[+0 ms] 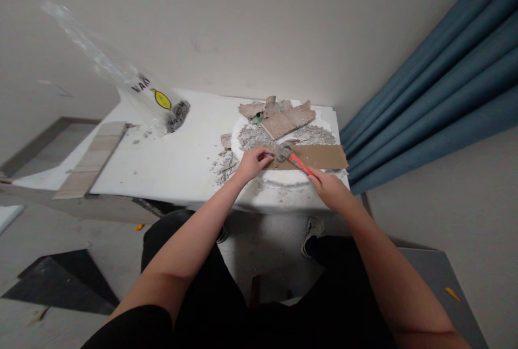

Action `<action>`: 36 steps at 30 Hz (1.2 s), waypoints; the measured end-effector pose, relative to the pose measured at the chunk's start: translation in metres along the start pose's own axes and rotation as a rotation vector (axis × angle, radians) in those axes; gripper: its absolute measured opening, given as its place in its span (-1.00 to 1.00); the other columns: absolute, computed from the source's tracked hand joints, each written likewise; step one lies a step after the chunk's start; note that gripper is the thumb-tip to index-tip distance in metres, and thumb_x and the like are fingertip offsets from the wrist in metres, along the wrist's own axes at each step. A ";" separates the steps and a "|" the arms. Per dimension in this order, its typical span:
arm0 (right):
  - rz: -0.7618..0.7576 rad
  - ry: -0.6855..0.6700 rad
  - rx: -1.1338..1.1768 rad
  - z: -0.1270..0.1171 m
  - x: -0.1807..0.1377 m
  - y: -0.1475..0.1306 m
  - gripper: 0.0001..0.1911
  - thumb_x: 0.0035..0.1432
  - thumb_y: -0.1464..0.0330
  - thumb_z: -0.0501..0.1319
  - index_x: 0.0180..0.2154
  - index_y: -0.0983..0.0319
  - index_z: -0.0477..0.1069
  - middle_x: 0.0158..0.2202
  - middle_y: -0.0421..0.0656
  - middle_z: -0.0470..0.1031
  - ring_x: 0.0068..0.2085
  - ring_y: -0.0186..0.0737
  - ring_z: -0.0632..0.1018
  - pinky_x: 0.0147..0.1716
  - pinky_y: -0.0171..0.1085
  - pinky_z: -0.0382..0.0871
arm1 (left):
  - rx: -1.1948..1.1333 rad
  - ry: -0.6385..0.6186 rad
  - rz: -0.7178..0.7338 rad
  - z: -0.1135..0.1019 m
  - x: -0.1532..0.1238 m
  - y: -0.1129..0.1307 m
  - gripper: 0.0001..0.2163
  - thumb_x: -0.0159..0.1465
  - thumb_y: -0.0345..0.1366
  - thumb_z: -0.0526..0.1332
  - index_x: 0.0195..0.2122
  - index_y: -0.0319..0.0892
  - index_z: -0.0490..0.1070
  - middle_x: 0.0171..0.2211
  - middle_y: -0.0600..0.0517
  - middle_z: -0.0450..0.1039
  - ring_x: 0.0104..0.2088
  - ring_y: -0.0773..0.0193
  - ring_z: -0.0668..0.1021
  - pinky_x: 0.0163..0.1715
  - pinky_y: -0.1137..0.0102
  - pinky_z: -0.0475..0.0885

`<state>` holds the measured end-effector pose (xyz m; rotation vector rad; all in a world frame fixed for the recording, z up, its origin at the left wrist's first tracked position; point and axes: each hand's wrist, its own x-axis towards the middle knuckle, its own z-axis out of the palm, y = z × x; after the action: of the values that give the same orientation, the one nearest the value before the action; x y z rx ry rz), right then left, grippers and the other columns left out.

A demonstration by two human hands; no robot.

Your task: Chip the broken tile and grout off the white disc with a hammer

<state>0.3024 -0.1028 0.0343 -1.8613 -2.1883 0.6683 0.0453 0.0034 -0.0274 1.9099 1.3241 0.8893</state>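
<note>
My right hand [328, 186] is wrapped round the red-orange handle of a hammer [298, 162]. The dusty grey hammer head rests at or just above a brown board [321, 156] lying flat across a white round surface. To the left of the hammer head is my left hand [254, 163], its thumb and fingers pinched together over the board's left end. Whatever those fingers hold is too small to make out. Grey crumbled rubble [315, 134] is spread behind the board, with broken brownish slabs [288, 118] piled on it.
A white-covered table [190, 149] carries it all, against a wall. On its left stands a clear plastic bag [149, 103] with grey bits inside, beside a wood-look plank [93, 157]. Blue curtains [437, 74] hang at the right. Black sheets [60, 279] lie on the floor.
</note>
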 end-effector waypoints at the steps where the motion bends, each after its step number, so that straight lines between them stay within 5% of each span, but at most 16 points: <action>1: 0.003 0.002 -0.004 0.000 0.000 0.000 -0.52 0.43 0.25 -0.05 0.28 0.11 0.32 0.08 -0.05 0.57 0.00 0.01 0.57 -0.08 -0.21 0.37 | 0.006 0.001 -0.005 0.000 0.000 0.000 -0.80 0.22 -0.18 0.27 -0.24 -0.19 0.57 -0.40 0.03 0.57 -0.40 0.28 0.52 -0.31 0.39 0.42; 17: 0.003 -0.003 -0.008 -0.001 0.000 -0.001 -0.52 0.43 0.25 -0.06 0.27 0.12 0.35 0.05 -0.05 0.58 -0.03 0.01 0.57 -0.10 -0.22 0.37 | 0.102 0.009 0.018 0.001 0.003 0.000 -0.84 0.24 -0.20 0.25 -0.32 -0.19 0.50 -0.41 0.04 0.54 -0.38 0.27 0.52 -0.31 0.40 0.39; 27: 0.014 0.171 0.002 -0.012 -0.004 -0.027 -0.48 0.44 0.21 -0.09 0.32 0.11 0.28 0.17 -0.07 0.50 0.06 0.06 0.56 -0.02 -0.11 0.42 | 0.024 0.051 0.049 0.007 -0.002 -0.002 -0.61 0.23 -0.28 0.29 0.06 -0.16 0.26 -0.32 0.07 0.58 -0.36 0.30 0.57 -0.24 0.40 0.44; 36: 0.015 0.100 -0.113 -0.008 -0.002 -0.038 -0.46 0.45 0.22 -0.09 0.37 0.13 0.21 0.03 -0.01 0.60 0.03 0.07 0.59 0.01 -0.08 0.42 | 0.036 0.032 0.032 0.015 -0.003 -0.011 -0.57 0.23 -0.31 0.26 0.10 -0.14 0.19 -0.34 0.07 0.55 -0.30 0.25 0.59 -0.18 0.36 0.44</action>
<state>0.2722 -0.1071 0.0590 -1.9230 -2.1918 0.4517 0.0512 0.0015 -0.0453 1.9567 1.3404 0.9207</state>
